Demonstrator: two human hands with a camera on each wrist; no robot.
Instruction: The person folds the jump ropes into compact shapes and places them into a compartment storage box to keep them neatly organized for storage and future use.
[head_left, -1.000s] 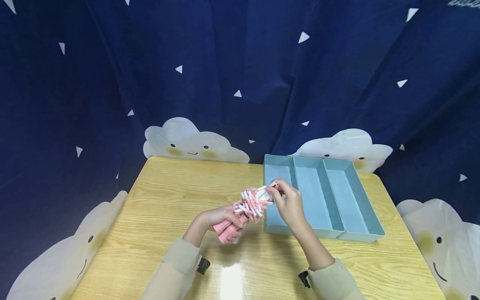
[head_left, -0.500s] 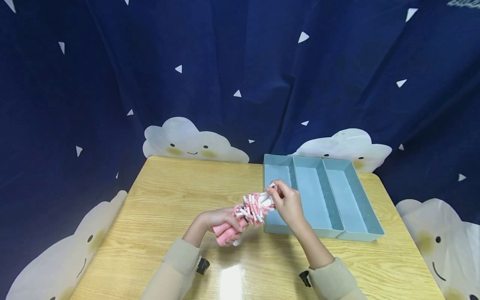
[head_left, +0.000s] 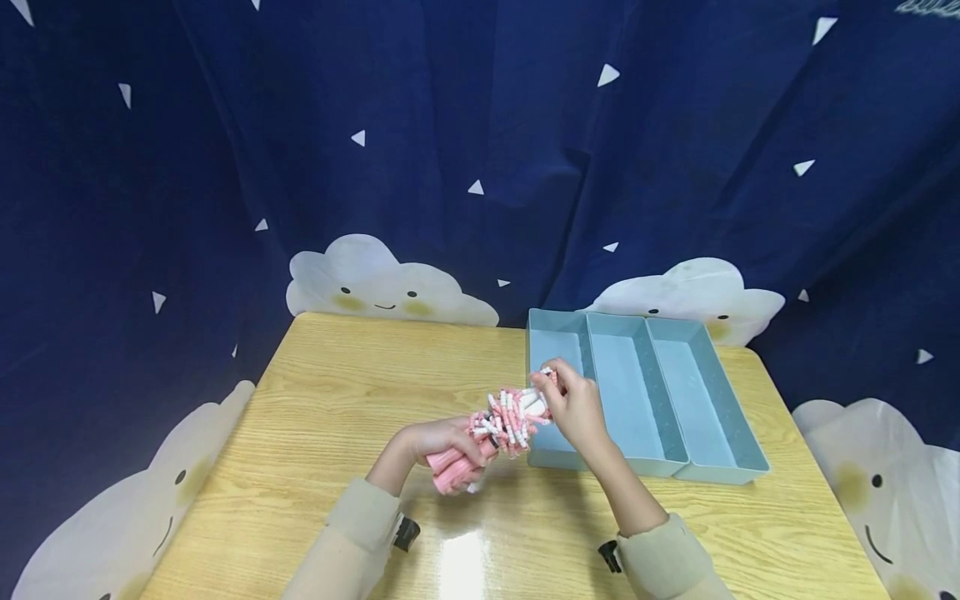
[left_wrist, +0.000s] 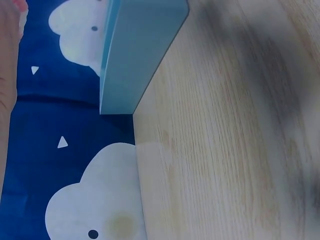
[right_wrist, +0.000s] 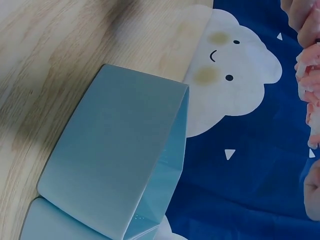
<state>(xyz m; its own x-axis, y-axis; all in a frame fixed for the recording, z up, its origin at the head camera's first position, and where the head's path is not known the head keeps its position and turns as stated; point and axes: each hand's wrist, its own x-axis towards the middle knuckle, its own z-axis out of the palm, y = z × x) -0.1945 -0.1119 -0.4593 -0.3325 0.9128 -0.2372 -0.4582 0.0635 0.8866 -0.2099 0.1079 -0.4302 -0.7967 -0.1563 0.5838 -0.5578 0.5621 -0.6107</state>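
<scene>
A beaded jump rope (head_left: 513, 421), pink and white, is bundled in the air over the table, its two pink handles (head_left: 453, 471) pointing toward the lower left. My left hand (head_left: 441, 437) grips the bundle where the handles meet the beads; some of its fingers are hidden beneath. At the upper right end my right hand (head_left: 576, 407) pinches the rope with thumb and fingers. The right wrist view catches the beads (right_wrist: 311, 100) at its right edge, between parts of both hands. Only a sliver of a hand (left_wrist: 7, 75) shows in the left wrist view.
Light-blue open bins (head_left: 671, 468) with three long compartments stand on the right of the wooden table (head_left: 360, 367), just beyond my right hand. A dark blue curtain (head_left: 420, 167) with white clouds hangs behind the table.
Over the last second the rope bundle has shifted and tilted slightly between my hands, its handles a little lower. Both hands keep their hold and have barely moved.
</scene>
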